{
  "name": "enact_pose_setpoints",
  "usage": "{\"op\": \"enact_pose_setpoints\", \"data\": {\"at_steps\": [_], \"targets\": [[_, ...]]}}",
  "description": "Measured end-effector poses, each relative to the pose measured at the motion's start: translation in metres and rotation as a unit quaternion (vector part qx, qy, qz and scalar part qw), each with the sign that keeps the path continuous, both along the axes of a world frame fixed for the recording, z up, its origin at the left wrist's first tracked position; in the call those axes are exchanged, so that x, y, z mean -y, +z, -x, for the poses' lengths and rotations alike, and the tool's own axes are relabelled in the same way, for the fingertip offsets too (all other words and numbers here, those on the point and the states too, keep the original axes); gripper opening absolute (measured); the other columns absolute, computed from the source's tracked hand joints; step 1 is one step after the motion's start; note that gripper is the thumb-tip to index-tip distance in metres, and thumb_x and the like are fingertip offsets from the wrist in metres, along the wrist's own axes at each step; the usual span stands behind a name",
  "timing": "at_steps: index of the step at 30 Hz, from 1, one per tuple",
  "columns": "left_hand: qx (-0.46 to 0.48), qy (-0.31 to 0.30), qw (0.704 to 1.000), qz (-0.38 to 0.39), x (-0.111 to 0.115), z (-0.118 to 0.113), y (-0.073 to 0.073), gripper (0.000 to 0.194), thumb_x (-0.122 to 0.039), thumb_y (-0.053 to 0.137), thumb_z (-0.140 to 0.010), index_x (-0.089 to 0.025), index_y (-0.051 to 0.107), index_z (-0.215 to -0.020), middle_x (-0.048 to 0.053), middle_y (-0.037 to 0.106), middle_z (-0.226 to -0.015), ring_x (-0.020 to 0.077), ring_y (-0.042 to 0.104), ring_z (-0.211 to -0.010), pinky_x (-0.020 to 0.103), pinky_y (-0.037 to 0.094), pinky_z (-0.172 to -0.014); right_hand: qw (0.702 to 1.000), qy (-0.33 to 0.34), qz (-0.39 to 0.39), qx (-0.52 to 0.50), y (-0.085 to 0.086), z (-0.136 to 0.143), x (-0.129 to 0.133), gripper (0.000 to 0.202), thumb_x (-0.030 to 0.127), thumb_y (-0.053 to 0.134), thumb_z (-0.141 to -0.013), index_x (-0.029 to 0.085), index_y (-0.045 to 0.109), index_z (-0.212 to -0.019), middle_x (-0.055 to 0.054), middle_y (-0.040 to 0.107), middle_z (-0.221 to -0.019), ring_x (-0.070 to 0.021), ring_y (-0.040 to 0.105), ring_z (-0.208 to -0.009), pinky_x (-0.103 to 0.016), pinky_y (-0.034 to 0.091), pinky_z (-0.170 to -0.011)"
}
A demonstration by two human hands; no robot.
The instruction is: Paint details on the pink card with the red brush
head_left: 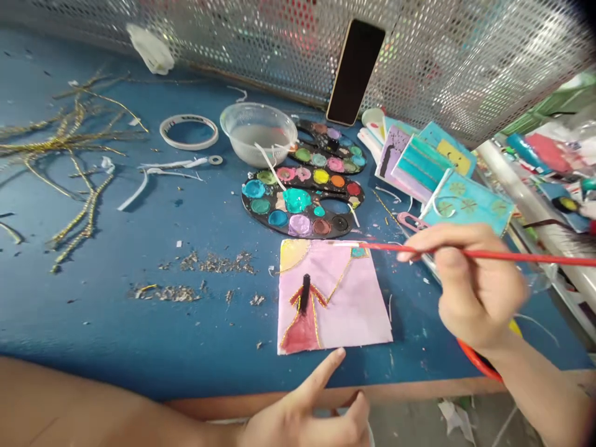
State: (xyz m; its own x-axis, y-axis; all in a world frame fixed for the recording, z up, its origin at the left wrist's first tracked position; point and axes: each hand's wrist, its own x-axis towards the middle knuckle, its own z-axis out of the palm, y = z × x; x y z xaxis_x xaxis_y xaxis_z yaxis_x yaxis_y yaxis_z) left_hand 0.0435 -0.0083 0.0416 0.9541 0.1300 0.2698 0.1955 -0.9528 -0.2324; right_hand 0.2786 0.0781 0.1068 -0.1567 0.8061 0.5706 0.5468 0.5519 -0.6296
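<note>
Pink paint covers a square panel [354, 310] lying flat on the blue desk [195, 354], near its front edge, with a red-skirted figure [302, 329] outlined in gold cord. Pinched in the right hand's [479, 285] grip, a red paintbrush [382, 247] reaches over the panel's upper edge. The left hand's [311, 413] grip is loose, holding nothing visible; its index finger points at the lower edge, contact unclear. Beyond sit a paint palette [267, 195], a translucent bowl [237, 139] and an upright phone [356, 71].
</note>
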Motion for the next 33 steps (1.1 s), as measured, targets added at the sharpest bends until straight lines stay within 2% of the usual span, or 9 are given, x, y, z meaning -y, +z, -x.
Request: {"op": "enact_pose_setpoints", "data": {"at_steps": [3, 8, 12, 16, 20, 26, 28, 30, 33], "targets": [[0.014, -0.012, 1.0, 0.0, 0.0, 0.001, -0.002, 0.038, -0.021, 0.051, -0.09, -0.037, 0.058, -0.123, -0.009, 0.052, -0.135, 0.0115, 0.032, -0.136, 0.038, 0.055, -0.102, 0.998, 0.017, 0.028, 0.051, 0.01, 0.007, -0.011, 0.017, 0.023, 0.05, -0.095, 0.026, 0.064, -0.104, -0.001, 0.068, -0.091, -0.0145, 0.066, -0.082, -0.029, 0.054, -0.076], [0.071, -0.015, 0.997, 0.01, -0.002, -0.002, -0.01, 0.028, -0.022, 0.052, -0.091, -0.029, 0.065, -0.114, -0.005, 0.059, -0.125, 0.0129, 0.037, -0.13, 0.042, 0.055, -0.1, 0.991, 0.06, 0.043, 0.108, 0.012, 0.019, -0.023, 0.017, 0.026, 0.049, -0.097, 0.025, 0.063, -0.106, -0.002, 0.069, -0.096, -0.0153, 0.066, -0.089, -0.029, 0.053, -0.08], [0.073, -0.017, 0.997, -0.002, -0.002, -0.002, -0.012, 0.027, -0.023, 0.051, -0.091, -0.028, 0.064, -0.115, -0.004, 0.058, -0.125, 0.0137, 0.036, -0.131, 0.043, 0.054, -0.101, 0.993, 0.052, 0.042, 0.093, 0.009, 0.025, -0.032, 0.017, 0.028, 0.047, -0.097, 0.023, 0.062, -0.103, -0.002, 0.068, -0.093, -0.0143, 0.065, -0.087, -0.028, 0.052, -0.079], [0.073, -0.014, 0.997, -0.004, -0.001, -0.001, -0.011, 0.03, -0.021, 0.045, -0.093, -0.028, 0.064, -0.116, -0.003, 0.059, -0.126, 0.0137, 0.034, -0.133, 0.043, 0.053, -0.102, 0.994, 0.054, 0.055, 0.074, 0.005, 0.026, -0.033, 0.016, 0.029, 0.047, -0.097, 0.022, 0.062, -0.102, -0.002, 0.068, -0.093, -0.0136, 0.066, -0.088, -0.027, 0.052, -0.081], [0.087, -0.01, 0.996, -0.002, -0.002, -0.002, -0.012, 0.029, -0.023, 0.047, -0.093, -0.028, 0.065, -0.116, -0.001, 0.06, -0.121, 0.0144, 0.035, -0.133, 0.044, 0.053, -0.102, 0.995, 0.066, 0.062, 0.047, 0.002, 0.026, -0.033, 0.017, 0.028, 0.048, -0.097, 0.023, 0.063, -0.102, -0.001, 0.068, -0.094, -0.0128, 0.066, -0.088, -0.027, 0.052, -0.081], [0.087, -0.011, 0.996, -0.01, -0.002, -0.002, -0.015, 0.026, -0.025, 0.054, -0.09, -0.031, 0.066, -0.112, -0.003, 0.058, -0.125, 0.0153, 0.035, -0.133, 0.043, 0.053, -0.102, 0.999, 0.029, 0.008, -0.044, 0.014, 0.014, -0.026, 0.02, 0.031, 0.048, -0.097, 0.025, 0.067, -0.096, -0.002, 0.067, -0.086, -0.0158, 0.066, -0.079, -0.032, 0.055, -0.074], [0.077, -0.014, 0.997, -0.007, -0.002, 0.0, -0.011, 0.028, -0.024, 0.054, -0.09, -0.033, 0.065, -0.115, -0.007, 0.055, -0.13, 0.0142, 0.037, -0.131, 0.04, 0.052, -0.103, 0.996, 0.032, -0.003, -0.081, 0.016, 0.006, -0.021, 0.019, 0.032, 0.049, -0.096, 0.025, 0.066, -0.091, -0.002, 0.065, -0.082, -0.0159, 0.064, -0.073, -0.032, 0.054, -0.065], [0.048, -0.011, 0.998, -0.024, -0.003, 0.002, -0.004, 0.036, -0.025, 0.051, -0.091, -0.035, 0.059, -0.124, -0.01, 0.05, -0.138, 0.011, 0.04, -0.132, 0.031, 0.049, -0.107, 0.992, 0.05, -0.012, -0.113, 0.013, -0.003, -0.014, 0.021, 0.032, 0.049, -0.096, 0.024, 0.065, -0.085, -0.002, 0.062, -0.077, -0.0157, 0.062, -0.066, -0.033, 0.05, -0.058], [-0.012, 0.016, 0.994, -0.11, -0.007, 0.003, 0.009, 0.046, -0.025, 0.035, -0.096, -0.035, 0.042, -0.141, -0.011, 0.043, -0.148, 0.0057, 0.042, -0.136, 0.017, 0.043, -0.112, 0.99, 0.067, -0.023, -0.124, 0.003, -0.016, -0.001, 0.026, 0.032, 0.045, -0.096, 0.024, 0.063, -0.079, -0.002, 0.057, -0.066, -0.0177, 0.059, -0.062, -0.037, 0.049, -0.059]]}}
